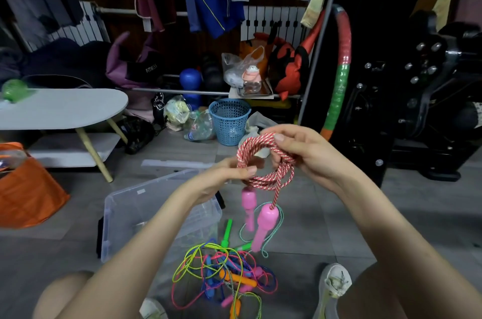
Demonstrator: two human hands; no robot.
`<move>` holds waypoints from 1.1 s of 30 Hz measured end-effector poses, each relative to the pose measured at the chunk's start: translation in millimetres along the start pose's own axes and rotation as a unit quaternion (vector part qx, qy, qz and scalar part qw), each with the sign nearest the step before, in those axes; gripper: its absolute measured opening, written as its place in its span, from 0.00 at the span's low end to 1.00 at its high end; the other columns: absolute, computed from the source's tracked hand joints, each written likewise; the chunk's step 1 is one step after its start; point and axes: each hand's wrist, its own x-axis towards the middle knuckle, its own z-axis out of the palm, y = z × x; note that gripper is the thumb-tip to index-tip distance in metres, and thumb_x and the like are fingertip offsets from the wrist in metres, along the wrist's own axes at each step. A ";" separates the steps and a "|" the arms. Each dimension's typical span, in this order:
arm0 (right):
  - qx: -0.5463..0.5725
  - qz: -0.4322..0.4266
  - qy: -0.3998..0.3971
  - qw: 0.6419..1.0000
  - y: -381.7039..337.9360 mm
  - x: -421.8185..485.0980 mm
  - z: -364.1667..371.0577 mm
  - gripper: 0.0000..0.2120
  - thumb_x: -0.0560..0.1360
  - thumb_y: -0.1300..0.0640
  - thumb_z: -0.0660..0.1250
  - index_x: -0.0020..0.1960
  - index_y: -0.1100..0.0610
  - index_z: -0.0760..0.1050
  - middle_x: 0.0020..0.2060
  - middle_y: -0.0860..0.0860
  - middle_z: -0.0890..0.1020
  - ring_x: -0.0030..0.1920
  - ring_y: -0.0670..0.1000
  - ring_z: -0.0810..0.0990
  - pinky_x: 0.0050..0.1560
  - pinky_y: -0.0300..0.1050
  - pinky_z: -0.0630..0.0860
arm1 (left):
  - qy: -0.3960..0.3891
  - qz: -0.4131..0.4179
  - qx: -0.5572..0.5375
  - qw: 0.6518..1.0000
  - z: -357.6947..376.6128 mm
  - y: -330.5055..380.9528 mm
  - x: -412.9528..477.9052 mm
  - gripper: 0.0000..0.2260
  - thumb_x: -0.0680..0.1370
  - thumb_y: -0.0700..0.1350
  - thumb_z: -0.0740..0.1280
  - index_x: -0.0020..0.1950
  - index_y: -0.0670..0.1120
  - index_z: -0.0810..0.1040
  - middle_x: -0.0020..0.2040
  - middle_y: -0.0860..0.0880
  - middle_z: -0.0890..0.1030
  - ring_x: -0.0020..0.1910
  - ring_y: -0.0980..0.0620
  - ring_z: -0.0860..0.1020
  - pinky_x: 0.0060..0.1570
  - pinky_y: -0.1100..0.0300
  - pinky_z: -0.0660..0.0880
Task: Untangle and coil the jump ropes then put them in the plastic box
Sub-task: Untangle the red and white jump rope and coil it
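A blue perforated plastic wastebasket (229, 120) was seen on the grey tiled floor (339, 214), near a pale oval low table (65, 107) with slanted wooden legs. An orange fabric bag (26, 193) was set at left; a red-and-green segmented hoop (341, 68) was propped upright.

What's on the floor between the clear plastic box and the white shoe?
In the head view, a tangled pile of jump ropes lies between the plastic box and the white shoe.

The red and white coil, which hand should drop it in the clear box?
Probably the left hand: it already pinches the coiled rope, and the plastic box sits on its side, below left.
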 end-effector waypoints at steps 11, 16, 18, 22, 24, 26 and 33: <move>0.120 -0.066 0.166 0.977 9.3 2.3 -6.3 0.09 0.76 0.66 0.59 0.53 0.57 0.74 0.30 0.51 0.81 0.34 0.47 0.79 0.36 0.38 0.76 | 0.017 -0.002 -0.230 0.973 29.5 -41.9 4.8 0.27 0.62 0.34 0.72 0.59 0.44 0.73 0.52 0.42 0.80 0.47 0.47 0.80 0.57 0.47 0.74; 0.185 -0.071 0.196 0.960 11.6 7.4 -3.4 0.09 0.78 0.66 0.56 0.54 0.58 0.71 0.30 0.50 0.81 0.35 0.47 0.79 0.40 0.41 0.78 | 0.063 0.026 -0.188 0.980 45.0 -43.3 9.4 0.31 0.62 0.32 0.70 0.62 0.47 0.69 0.44 0.52 0.82 0.44 0.56 0.80 0.43 0.65 0.76; 0.192 -0.070 0.203 0.958 11.5 10.6 -2.7 0.09 0.79 0.66 0.55 0.56 0.59 0.70 0.30 0.50 0.81 0.35 0.48 0.79 0.41 0.42 0.78 | 0.068 0.031 -0.178 0.981 50.4 -46.0 10.9 0.33 0.61 0.31 0.71 0.63 0.48 0.68 0.44 0.52 0.80 0.43 0.57 0.79 0.44 0.64 0.76; 0.220 -0.067 0.214 0.949 12.5 16.6 -3.5 0.10 0.79 0.66 0.54 0.57 0.59 0.70 0.30 0.52 0.80 0.33 0.48 0.79 0.42 0.45 0.78 | 0.108 0.040 -0.135 0.984 59.3 -45.7 15.0 0.38 0.60 0.28 0.74 0.67 0.46 0.65 0.47 0.49 0.75 0.40 0.59 0.78 0.41 0.63 0.77; 0.222 -0.065 0.225 0.947 14.5 17.4 -7.5 0.10 0.79 0.66 0.54 0.58 0.60 0.70 0.30 0.52 0.80 0.33 0.48 0.79 0.40 0.44 0.78 | 0.138 0.045 -0.122 0.982 59.7 -45.7 16.7 0.38 0.64 0.26 0.73 0.68 0.47 0.63 0.48 0.49 0.75 0.39 0.60 0.78 0.40 0.63 0.77; 0.189 -0.050 0.247 0.949 18.3 15.9 -15.4 0.11 0.79 0.65 0.55 0.59 0.60 0.70 0.30 0.50 0.81 0.34 0.48 0.79 0.37 0.41 0.77 | 0.165 0.041 -0.126 0.977 52.5 -48.5 16.8 0.37 0.65 0.26 0.72 0.68 0.50 0.64 0.52 0.46 0.75 0.39 0.58 0.79 0.39 0.62 0.78; 0.078 0.048 0.309 0.947 69.9 8.0 -58.3 0.06 0.77 0.63 0.62 0.49 0.55 0.77 0.36 0.50 0.83 0.36 0.47 0.81 0.39 0.44 0.79 | 0.171 0.005 -0.033 0.985 9.9 -70.6 32.2 0.31 0.62 0.33 0.77 0.56 0.58 0.71 0.54 0.47 0.76 0.49 0.50 0.77 0.47 0.54 0.79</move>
